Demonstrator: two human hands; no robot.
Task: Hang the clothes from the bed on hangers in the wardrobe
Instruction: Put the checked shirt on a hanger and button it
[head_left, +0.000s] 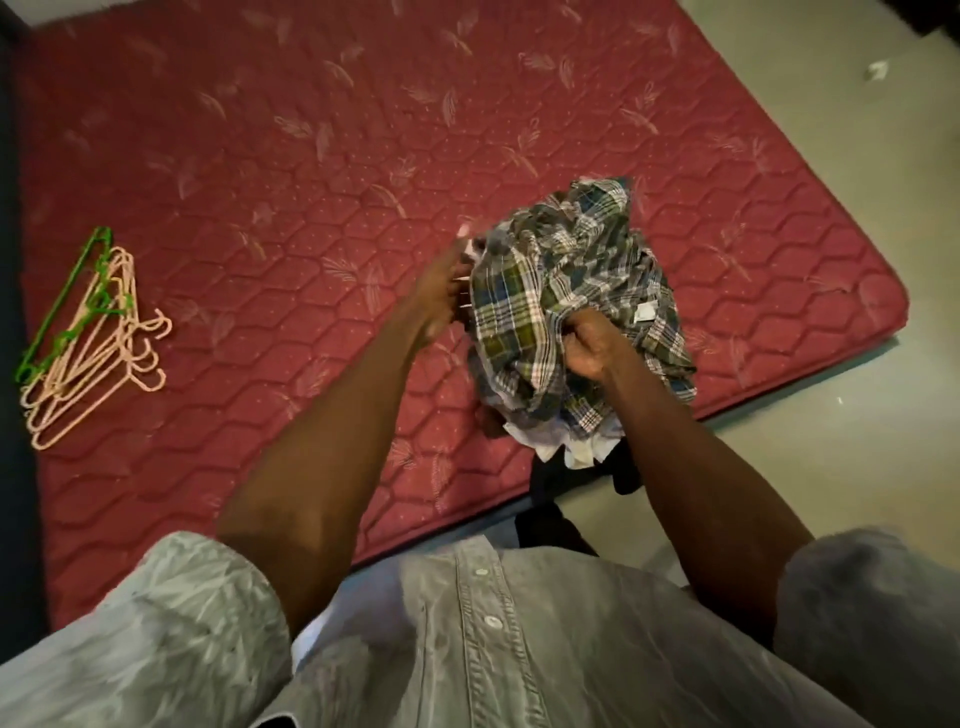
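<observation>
A crumpled plaid shirt (566, 270) in green, blue and white tops a small heap of clothes on the red quilted mattress (291, 171), near its right front edge. White cloth (566, 447) and a dark garment (566, 483) stick out under the heap. My right hand (589, 345) is closed on a fold of the plaid shirt at its front. My left hand (441, 291) grips the shirt's left edge, fingers partly hidden by cloth. A bunch of pink hangers (98, 343) with a green hanger (62, 306) lies at the mattress's left side, far from both hands.
Pale floor (852, 156) runs along the mattress's right and front edges, with a small white scrap (878, 70) on it. A dark strip (10, 312) borders the mattress on the left. No wardrobe is in view.
</observation>
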